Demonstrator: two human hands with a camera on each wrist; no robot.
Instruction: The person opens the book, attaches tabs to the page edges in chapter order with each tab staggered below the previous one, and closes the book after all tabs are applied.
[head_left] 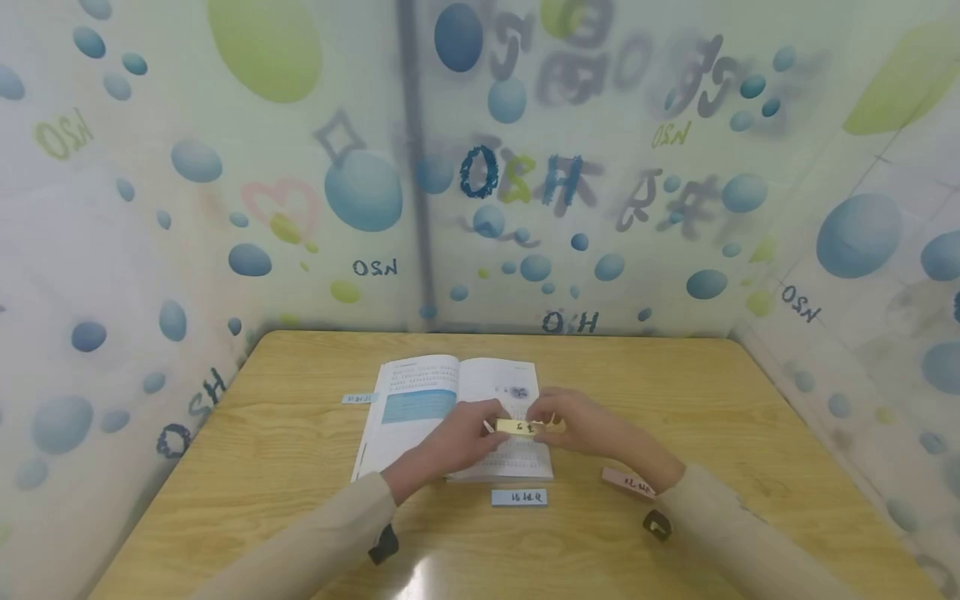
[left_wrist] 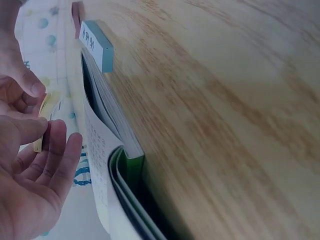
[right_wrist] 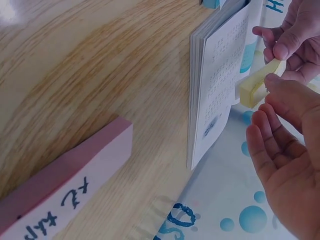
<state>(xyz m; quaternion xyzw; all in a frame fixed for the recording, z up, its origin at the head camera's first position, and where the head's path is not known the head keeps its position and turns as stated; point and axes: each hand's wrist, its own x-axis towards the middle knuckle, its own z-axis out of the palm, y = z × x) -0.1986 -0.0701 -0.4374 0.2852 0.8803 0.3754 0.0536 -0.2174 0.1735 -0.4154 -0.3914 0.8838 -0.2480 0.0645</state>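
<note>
Yellow note pad: a small block, handwritten on its face, held off the worktop between the two hands, above the right-hand page of the open book.
Left hand: thumb and forefinger of the left hand pinch one end of the pad; its other fingers are loosely spread and hold nothing.
Right hand: thumb and fingertips of the right hand close on the opposite end; its remaining fingers are slightly bent, clear of the pad.
Sheet separation: cannot tell whether a single leaf is lifted from the block.
Handling, judged: light in weight; firm as a block, but each leaf thin, easily creased and liable to tear if pulled askew. Slipping seems unlikely, dry paper giving fair grip.
Recommended hold: the block by its thick edges at one end; a leaf by its free end, with little pressure on the written face.
Blue note pad: lies on the worktop just beside the book's near edge, handwritten.
Pink note pad: lies by the right forearm, which partly hides it in the head view.
Pale blue strip: at the book's left edge; attachment not determinable.
</note>
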